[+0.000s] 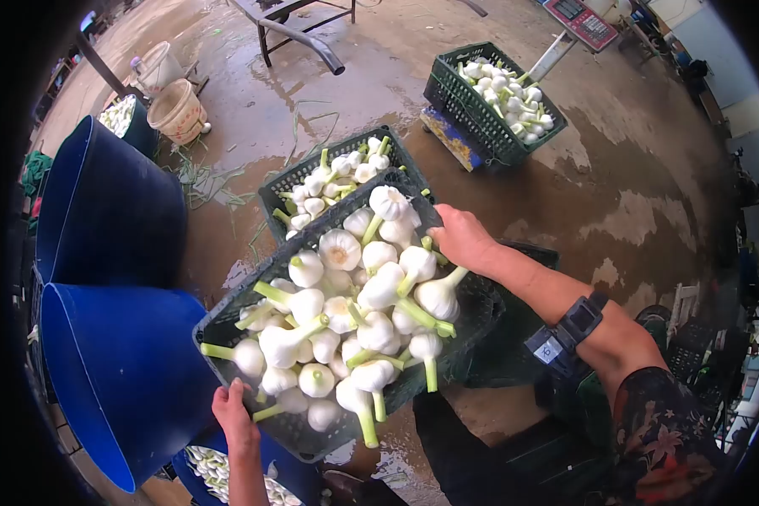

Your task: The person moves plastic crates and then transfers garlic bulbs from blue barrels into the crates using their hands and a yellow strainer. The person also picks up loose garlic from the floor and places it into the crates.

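A dark plastic crate (293, 437) heaped with white garlic bulbs (316, 379) on short green stems is held tilted in front of me. My left hand (238, 415) is closed on its near left edge, thumb up against the side. At the far right edge, my right hand (462, 238) grips the rim, its fingertips partly hidden by the crate. Just beyond it, a second crate (276, 201) of garlic is partly covered by the held one. A strapped device (569, 331) is worn on my right forearm.
Large blue tubs (114, 379) stand at left, with a lower blue tub (299, 472) containing small white pieces. A green crate (472, 110) of garlic sits on a scale platform (453, 139); its display (580, 21) is above. Buckets (177, 114) and a metal frame (299, 35) stand on wet floor.
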The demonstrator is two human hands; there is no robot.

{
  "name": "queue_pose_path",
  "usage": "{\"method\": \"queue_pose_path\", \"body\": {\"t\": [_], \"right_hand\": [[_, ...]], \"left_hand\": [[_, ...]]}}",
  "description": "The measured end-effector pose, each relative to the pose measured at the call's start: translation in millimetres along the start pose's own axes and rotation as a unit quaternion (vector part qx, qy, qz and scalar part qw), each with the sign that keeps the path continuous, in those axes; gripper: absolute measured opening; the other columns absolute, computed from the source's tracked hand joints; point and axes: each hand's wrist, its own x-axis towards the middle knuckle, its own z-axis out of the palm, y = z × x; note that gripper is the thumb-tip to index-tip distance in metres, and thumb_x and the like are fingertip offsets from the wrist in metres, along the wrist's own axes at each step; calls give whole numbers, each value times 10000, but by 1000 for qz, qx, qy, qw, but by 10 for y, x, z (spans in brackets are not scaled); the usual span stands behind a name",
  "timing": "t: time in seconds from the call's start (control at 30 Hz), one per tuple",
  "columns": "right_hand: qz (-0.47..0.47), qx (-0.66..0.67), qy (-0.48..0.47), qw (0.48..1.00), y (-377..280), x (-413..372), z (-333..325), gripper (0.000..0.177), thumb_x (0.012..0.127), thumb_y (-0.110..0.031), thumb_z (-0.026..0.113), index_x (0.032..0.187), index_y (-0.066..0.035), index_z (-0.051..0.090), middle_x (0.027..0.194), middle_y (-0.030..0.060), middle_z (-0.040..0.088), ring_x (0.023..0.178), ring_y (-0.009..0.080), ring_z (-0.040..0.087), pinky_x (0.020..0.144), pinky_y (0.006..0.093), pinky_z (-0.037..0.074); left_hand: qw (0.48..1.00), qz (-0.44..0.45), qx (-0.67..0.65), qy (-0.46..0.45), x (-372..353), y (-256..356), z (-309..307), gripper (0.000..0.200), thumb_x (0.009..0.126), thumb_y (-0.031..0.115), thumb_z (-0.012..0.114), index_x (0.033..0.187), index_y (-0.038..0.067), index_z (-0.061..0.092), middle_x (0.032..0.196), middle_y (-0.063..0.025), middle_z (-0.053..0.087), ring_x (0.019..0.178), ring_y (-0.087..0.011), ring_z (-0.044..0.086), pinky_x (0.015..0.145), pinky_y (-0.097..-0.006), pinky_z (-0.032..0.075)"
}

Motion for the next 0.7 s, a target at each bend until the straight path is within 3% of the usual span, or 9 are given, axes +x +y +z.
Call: {"method": "queue_pose_path", "body": {"t": [0.2, 0.3, 0.37, 0.4, 0.47, 0.53, 0.57, 0.63, 0.7], "right_hand": [[-9, 3, 148, 989, 606, 1270, -170, 260, 835, -196, 553, 958, 32, 569, 981, 260, 593, 949, 408, 561, 804, 443, 458], [12, -2, 80, 997, 879, 1847, -152, 368, 850, -288, 535, 1022, 35, 576, 1003, 241, 601, 997, 359, 564, 850, 405, 443], [-222, 96, 150, 959, 1379, 1576, -282, 337, 904, -291, 381, 963, -7, 552, 932, 209, 582, 900, 354, 537, 789, 380, 418], [-214, 103, 140, 961, 1640, 1353, -279, 337, 904, -291, 381, 963, -7, 552, 932, 209, 582, 900, 354, 537, 789, 380, 418], [172, 304, 146, 926, 2169, 693, -112, 405, 916, -297, 480, 1195, -3, 473, 1070, 129, 566, 963, 192, 566, 800, 310, 492], [317, 295, 14, 901, 2755, -117, 552, 315, 878, -275, 548, 1047, -9, 555, 787, 26, 536, 613, 79, 507, 524, 234, 470], [390, 243, -71, 885, 2755, -530, 976, 428, 849, -307, 594, 1115, 23, 533, 859, 89, 580, 576, 113, 527, 473, 242, 453], [408, 163, -206, 875, 2567, -1162, 1788, 839, 770, -354, 682, 1330, 106, 259, 1108, 224, 556, 968, 265, 561, 842, 370, 445], [373, 197, -34, 906, 2479, -1472, 2745, 860, 733, -300, 722, 1339, 57, 227, 1104, 229, 551, 1127, 303, 478, 974, 381, 337]], "left_hand": [[970, 169, 163, -68, 1819, 398, 1211, 180, 908, 182, 516, 922, 7, 558, 821, -32, 585, 706, -91, 512, 637, -250, 421], [899, 244, 365, 3, 2634, 461, 1468, 278, 900, 220, 477, 998, -32, 544, 848, -85, 595, 729, -146, 546, 683, -299, 439], [881, 251, 399, 34, 2851, 574, 1508, 308, 894, 252, 470, 995, -30, 544, 851, -103, 594, 738, -172, 545, 692, -321, 438], [894, 223, 387, 14, 2961, 563, 1465, 305, 893, 247, 473, 998, -30, 544, 861, -105, 596, 747, -176, 551, 691, -321, 439], [899, 219, 379, 20, 2912, 598, 1445, 302, 890, 235, 480, 1018, -31, 548, 891, -105, 603, 760, -182, 570, 691, -318, 451], [916, 207, 343, 7, 2822, 605, 1521, 294, 888, 226, 486, 1024, -27, 551, 899, -100, 604, 770, -177, 573, 696, -312, 454], [935, 202, 293, -2, 2793, 608, 1525, 287, 886, 217, 493, 1031, -23, 555, 907, -96, 605, 780, -172, 576, 701, -307, 457], [944, 188, 270, -13, 2835, 648, 1519, 256, 868, 199, 535, 1010, -10, 577, 889, -78, 607, 781, -151, 566, 700, -297, 452], [957, 208, 198, -31, 2795, 625, 1565, 259, 843, 218, 581, 967, -9, 587, 799, -48, 579, 654, -135, 491, 590, -288, 403]]}}
